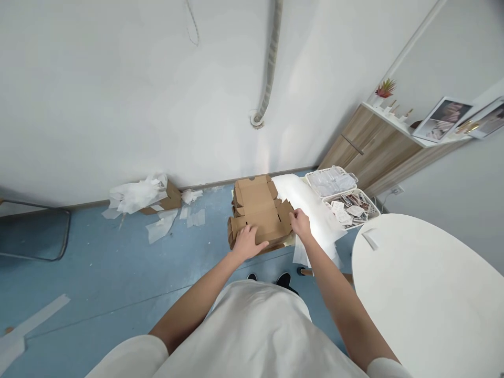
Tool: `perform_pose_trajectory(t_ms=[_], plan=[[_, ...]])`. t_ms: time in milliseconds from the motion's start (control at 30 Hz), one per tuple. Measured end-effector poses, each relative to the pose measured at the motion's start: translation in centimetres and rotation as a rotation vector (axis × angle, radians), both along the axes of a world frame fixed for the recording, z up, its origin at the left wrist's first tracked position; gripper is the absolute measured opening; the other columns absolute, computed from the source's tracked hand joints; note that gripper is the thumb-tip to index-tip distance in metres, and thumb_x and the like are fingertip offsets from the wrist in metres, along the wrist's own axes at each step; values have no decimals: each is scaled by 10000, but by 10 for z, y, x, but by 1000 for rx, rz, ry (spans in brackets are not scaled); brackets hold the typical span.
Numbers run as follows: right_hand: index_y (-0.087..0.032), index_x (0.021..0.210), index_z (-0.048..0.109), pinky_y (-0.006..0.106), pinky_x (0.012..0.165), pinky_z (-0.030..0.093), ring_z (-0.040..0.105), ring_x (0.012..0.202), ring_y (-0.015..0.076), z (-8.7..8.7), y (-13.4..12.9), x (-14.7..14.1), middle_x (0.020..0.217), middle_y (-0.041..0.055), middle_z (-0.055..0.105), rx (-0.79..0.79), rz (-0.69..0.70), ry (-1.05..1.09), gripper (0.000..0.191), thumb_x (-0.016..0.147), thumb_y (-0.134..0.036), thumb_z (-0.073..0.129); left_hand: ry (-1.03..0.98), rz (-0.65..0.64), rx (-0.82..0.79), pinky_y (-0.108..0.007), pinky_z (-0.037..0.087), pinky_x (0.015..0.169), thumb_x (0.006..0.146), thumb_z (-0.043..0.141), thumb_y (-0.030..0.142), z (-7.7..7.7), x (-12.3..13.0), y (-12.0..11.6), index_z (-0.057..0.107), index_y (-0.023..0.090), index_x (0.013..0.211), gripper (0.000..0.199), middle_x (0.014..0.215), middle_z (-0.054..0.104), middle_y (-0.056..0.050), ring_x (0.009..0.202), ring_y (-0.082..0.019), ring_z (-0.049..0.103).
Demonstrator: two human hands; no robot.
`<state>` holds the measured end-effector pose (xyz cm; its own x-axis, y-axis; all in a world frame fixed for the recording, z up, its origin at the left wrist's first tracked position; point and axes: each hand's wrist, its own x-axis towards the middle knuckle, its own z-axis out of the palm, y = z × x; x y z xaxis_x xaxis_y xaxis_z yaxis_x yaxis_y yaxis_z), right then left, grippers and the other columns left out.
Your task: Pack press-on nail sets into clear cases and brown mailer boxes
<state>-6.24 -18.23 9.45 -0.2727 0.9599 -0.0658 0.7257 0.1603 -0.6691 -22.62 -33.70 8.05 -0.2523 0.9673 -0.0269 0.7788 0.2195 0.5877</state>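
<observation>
A partly unfolded brown cardboard mailer box (pixel 262 210) lies in front of me, its lid panel spread toward the wall and its side flaps raised. My left hand (pixel 247 242) rests on the near left part of the box, thumb stretched out over the bottom panel and fingers against the left flap. At the right side, my right hand (pixel 301 224) is closed on the edge of a side flap, thumb and fingers pinched together. More cardboard shows under the box. Beside it, on the right, lie sheets of thin white wrapping (pixel 311 202).
Two white baskets (pixel 359 197) with packets and cards stand at right, near a wooden cabinet (pixel 378 144). A round white table (pixel 429 283) is close on my right. Leftward, a carton (pixel 172 197) and white scraps lie on the blue floor (pixel 129 273); a metal-framed chair (pixel 65 236) stands far left.
</observation>
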Motion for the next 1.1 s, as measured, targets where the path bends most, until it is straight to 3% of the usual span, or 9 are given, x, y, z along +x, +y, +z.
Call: perform_pose_trajectory(t_ms=[133, 267, 333, 433, 500, 567, 700, 867, 1100], plan=[[-216, 781, 473, 313, 581, 445, 558, 652, 176, 9, 5, -2, 749, 24, 589, -214, -112, 322, 224, 748, -427, 405, 64, -6, -14, -439, 316, 888, 629, 551, 582, 0, 6, 4, 453, 191, 1161, 667, 1153, 487, -146, 1067, -322, 449], [-216, 851, 447, 307, 590, 473, 573, 661, 155, 17, -1, 4, 789, 23, 585, -418, -126, 585, 257, 755, -450, 404, 154, -50, -20, -447, 314, 877, 765, 455, 466, 0, 0, 7, 493, 208, 1111, 433, 1095, 541, -124, 983, -285, 515], [-218, 910, 454, 305, 629, 476, 573, 728, 155, 17, -12, 9, 867, 34, 580, -374, -133, 612, 292, 755, -463, 416, 184, -67, -21, -457, 286, 900, 822, 387, 388, -1, -3, 8, 538, 217, 1041, 317, 1051, 576, -101, 934, -255, 545], [-220, 1023, 441, 301, 721, 454, 530, 889, 161, 11, -40, 16, 1055, 60, 521, -66, -219, 544, 354, 758, -455, 437, 232, -99, -34, -497, 188, 958, 850, 349, 319, -5, -4, 8, 602, 218, 859, 272, 983, 618, -59, 882, -219, 568], [-189, 1010, 456, 313, 738, 435, 517, 874, 166, 3, -60, 20, 1013, 78, 531, 109, -241, 446, 337, 787, -435, 401, 249, -112, -27, -517, 126, 980, 857, 341, 293, -7, -3, 7, 608, 217, 783, 287, 959, 631, -38, 893, -206, 566], [-181, 912, 517, 333, 771, 409, 517, 855, 177, -5, -75, 20, 915, 70, 567, 172, -81, 297, 282, 799, -410, 396, 246, -99, -3, -531, 88, 988, 864, 327, 276, -8, -1, 6, 605, 224, 791, 293, 979, 632, -29, 927, -199, 557], [-199, 860, 586, 373, 806, 378, 522, 878, 211, -10, -81, 19, 897, 67, 604, 104, 175, 84, 294, 786, -435, 426, 224, -68, 75, -544, 50, 996, 870, 318, 280, -5, 2, 1, 600, 241, 883, 285, 1098, 595, -35, 953, -196, 557], [-182, 1268, 320, 343, 732, 430, 544, 848, 195, 13, -56, 18, 1138, 119, 527, 1, -26, 268, 652, 732, -521, 473, 185, -104, 236, -508, -1, 1021, 864, 346, 258, -5, 1, -7, 573, 244, 1015, 272, 1143, 574, -43, 1048, -198, 520], [-197, 1250, 374, 339, 725, 439, 572, 753, 181, 50, -23, 1, 998, 80, 607, -15, 61, 148, 615, 725, -499, 487, 166, -96, 376, -505, -34, 1021, 848, 386, 224, -13, -2, -7, 589, 226, 1009, 259, 1076, 614, -52, 1068, -205, 515]])
